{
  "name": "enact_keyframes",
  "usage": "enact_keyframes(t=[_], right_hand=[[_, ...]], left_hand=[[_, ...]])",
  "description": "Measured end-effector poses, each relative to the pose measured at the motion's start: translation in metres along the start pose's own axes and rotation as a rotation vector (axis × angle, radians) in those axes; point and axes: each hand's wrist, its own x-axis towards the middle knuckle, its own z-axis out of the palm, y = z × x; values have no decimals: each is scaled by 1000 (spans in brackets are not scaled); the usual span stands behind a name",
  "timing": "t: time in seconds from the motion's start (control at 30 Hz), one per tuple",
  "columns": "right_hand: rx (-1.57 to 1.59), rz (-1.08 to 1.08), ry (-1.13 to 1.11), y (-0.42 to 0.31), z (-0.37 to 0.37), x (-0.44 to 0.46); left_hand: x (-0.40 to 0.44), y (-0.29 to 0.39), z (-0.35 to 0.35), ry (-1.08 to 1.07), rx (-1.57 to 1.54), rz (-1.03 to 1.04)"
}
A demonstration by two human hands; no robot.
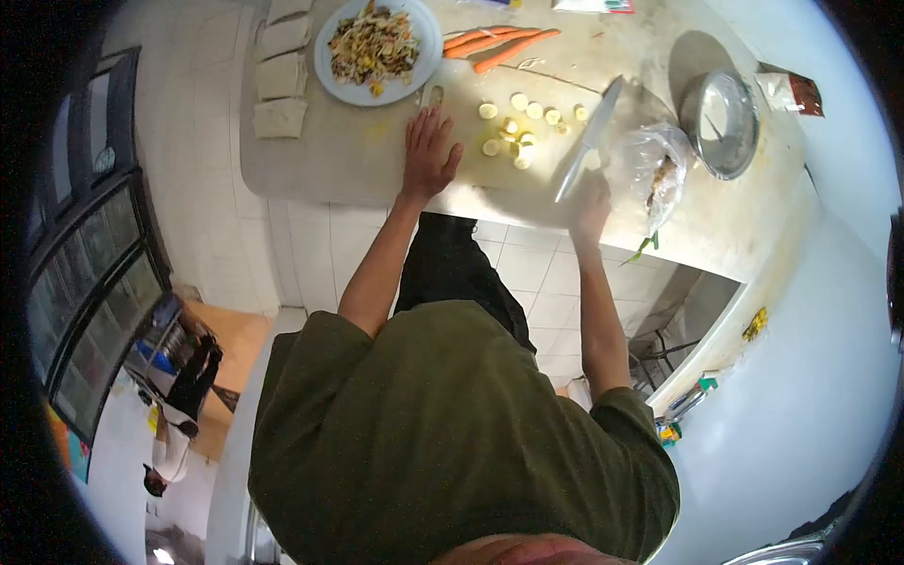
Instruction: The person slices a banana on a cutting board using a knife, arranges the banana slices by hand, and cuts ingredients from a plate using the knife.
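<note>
My left hand [429,155] lies flat with fingers spread, at the left edge of a pale cutting board [461,104] near its handle hole. It holds nothing. My right hand [590,205] is at the table's front edge, smeared by motion, so its fingers do not show clearly. Just beyond it a knife [593,132] lies slantwise, its handle toward me. Several pale yellow round slices [521,149] are scattered between my hands. Right of my right hand sits a clear plastic bag [662,174] with brownish contents and a green stalk beside it.
A white plate [431,58] of shredded mixed food stands at the back left, beside several carrots [513,47]. Folded white squares [280,119] line the left edge. On the right are a metal bowl [750,122] and a packet [789,94]. Another person [171,447] is far behind, lower left.
</note>
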Motion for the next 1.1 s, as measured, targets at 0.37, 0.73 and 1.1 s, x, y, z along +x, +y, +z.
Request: enact_keyframes(t=[0.37,0.73,1.1], right_hand=[[-54,-73,223,26,26,-6],[-38,-148,356,34,34,-4],[-56,-232,428,33,38,-4]], left_hand=[[-44,-23,-20,-4,333,-92],[-43,-30,-12,109,339,60],[-42,-22,-14,97,475,75]])
